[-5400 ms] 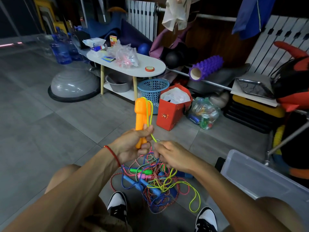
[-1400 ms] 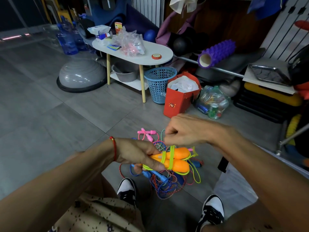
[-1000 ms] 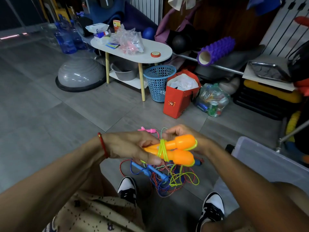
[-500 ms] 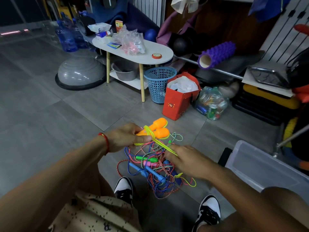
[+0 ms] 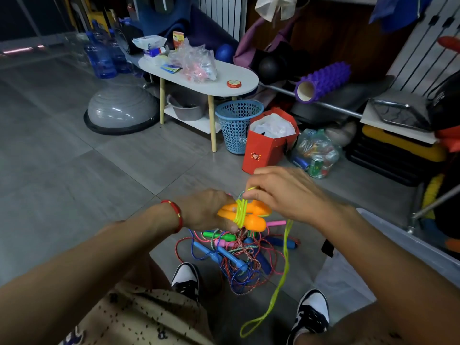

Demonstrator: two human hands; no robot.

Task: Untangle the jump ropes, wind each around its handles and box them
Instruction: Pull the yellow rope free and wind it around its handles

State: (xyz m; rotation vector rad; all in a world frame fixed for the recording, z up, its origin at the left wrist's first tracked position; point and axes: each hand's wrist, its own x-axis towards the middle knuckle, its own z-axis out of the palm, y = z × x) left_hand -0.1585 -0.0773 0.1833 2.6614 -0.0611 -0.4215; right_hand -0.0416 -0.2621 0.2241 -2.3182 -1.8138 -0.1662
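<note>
- The left hand point(image 5: 204, 210), with a red cord bracelet point(image 5: 174, 215) at its wrist, is curled round the narrow ends of the two orange handles point(image 5: 251, 216) and holds them side by side above the floor.
- The right hand point(image 5: 281, 192) sits just beside them, its fingertips pinching the yellow-green rope point(image 5: 281, 277) right above the handles.
- The handles are smooth, glossy plastic, rounded and bulbous at the free ends, lying roughly level.
- Several tight turns of the thin, shiny rope band the pair at the middle; the remaining length drops from the right hand in a long slack loop that reaches the floor between the two shoes.
- Beneath the hands, the tangle of ropes point(image 5: 239, 260) lies on the grey tiled floor point(image 5: 74, 195): blue, red and braided multicoloured cords knotted over one another, with straight blue, green and pink stick handles poking out of it.
- The clear plastic box point(image 5: 398, 245) stands at the right, close to the right forearm, its wall translucent and its rim rounded.
- Further back, a white oval worktop point(image 5: 239, 78) on pale wooden legs carries crinkled plastic bags.
- Next to it stand a blue perforated basket point(image 5: 236, 125) and a red paper bag point(image 5: 266, 148); a knobbly purple foam roller point(image 5: 323, 80) lies behind.
</note>
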